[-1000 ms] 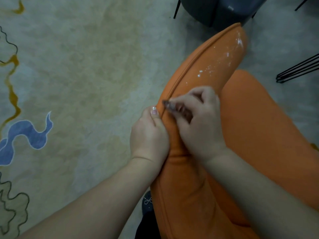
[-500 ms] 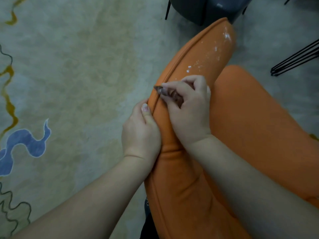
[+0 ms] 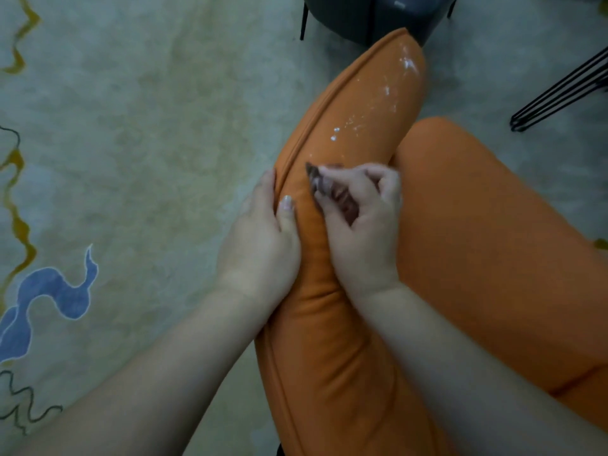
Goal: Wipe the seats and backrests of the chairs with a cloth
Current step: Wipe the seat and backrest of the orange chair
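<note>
An orange chair fills the middle and right of the head view, its padded backrest (image 3: 355, 133) running from bottom centre up to the top, its seat (image 3: 493, 241) to the right. White specks and smears dot the upper backrest (image 3: 388, 93). My right hand (image 3: 358, 225) pinches a small dark bunched cloth (image 3: 332, 189) and presses it on the backrest top, just below the specks. My left hand (image 3: 263, 245) grips the backrest's outer edge, thumb on top.
A dark grey chair (image 3: 371, 14) with thin black legs stands just beyond the orange backrest. Black wire legs (image 3: 559, 90) of another piece of furniture show at the right edge. A pale carpet (image 3: 131, 143) with blue and ochre squiggles covers the floor on the left.
My right hand with the cloth has shifted from the backrest's outer seam rightward onto its top. My left thumb now lies over the seam. The camera has moved a little.
</note>
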`<state>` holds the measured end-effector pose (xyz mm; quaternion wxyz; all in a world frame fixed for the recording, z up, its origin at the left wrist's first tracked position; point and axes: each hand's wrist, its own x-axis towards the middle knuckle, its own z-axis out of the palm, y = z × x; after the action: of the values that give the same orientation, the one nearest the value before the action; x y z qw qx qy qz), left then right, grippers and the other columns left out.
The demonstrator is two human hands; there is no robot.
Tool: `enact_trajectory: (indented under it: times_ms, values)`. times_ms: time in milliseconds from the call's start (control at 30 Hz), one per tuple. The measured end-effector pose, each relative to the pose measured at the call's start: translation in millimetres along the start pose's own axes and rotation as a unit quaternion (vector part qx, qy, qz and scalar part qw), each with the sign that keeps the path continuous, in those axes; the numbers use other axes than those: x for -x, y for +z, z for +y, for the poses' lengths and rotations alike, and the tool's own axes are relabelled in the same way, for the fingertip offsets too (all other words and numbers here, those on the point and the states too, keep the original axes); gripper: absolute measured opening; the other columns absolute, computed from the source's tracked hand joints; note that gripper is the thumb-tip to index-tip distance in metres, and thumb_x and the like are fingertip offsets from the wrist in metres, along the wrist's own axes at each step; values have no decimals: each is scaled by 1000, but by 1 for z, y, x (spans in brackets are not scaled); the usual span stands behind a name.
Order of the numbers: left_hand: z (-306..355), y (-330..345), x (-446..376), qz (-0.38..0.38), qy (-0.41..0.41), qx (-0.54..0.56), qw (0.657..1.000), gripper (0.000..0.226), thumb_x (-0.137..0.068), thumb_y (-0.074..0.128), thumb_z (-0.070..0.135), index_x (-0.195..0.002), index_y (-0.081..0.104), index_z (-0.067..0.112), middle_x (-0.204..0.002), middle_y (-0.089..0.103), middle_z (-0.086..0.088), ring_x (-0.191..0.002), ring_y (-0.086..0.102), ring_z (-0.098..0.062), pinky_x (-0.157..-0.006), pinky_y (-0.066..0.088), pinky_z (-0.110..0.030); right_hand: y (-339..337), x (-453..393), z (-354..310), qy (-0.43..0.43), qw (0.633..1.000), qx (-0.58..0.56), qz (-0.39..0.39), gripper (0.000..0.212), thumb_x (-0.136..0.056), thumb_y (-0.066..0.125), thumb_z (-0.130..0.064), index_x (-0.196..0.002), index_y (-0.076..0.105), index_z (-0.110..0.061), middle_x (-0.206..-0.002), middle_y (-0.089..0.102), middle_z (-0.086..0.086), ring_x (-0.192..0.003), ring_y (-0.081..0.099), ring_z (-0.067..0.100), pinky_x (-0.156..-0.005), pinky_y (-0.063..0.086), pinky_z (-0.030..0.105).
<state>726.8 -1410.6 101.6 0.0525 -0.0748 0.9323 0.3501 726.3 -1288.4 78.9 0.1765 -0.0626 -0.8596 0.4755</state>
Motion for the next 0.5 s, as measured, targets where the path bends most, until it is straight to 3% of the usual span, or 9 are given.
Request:
enact_trajectory:
  times_ms: [100,233,333,500]
  values:
    - [10,0,-33,-32,50,-8,998,49,-103,35,27,-151,28,20,-152,37,-3,-138,34,-19,-108,24,-23,-13,32,2,-22,999,-29,-14,26,-86,67,-25,-111,71,-20,-110,50,10,-103,56,29,-95,46,47]
    - [14,4,-55,-17,74,-4,997,45,-103,36,21,-148,36,19,-150,40,-2,-137,37,-16,-102,20,-11,-2,-27,15,-36,999,-2,-16,22,-84,72,-19,-106,74,-17,-106,52,15,-101,56,32,-94,45,48]
    - [11,5,-50,6,55,21,998,42,-103,36,23,-144,41,25,-147,44,4,-134,41,-13,-103,25,-14,8,-50,17,-25,999,7,20,22,-83,74,-16,-105,74,-18,-107,52,14,-101,54,30,-96,44,45]
    - [16,1,-46,20,31,7,999,41,-102,37,24,-142,45,28,-143,50,3,-128,48,-18,-100,33,-20,-4,12,12,-14,999,-41,9,22,-87,69,-27,-109,71,-28,-110,49,6,-103,55,27,-95,46,41]
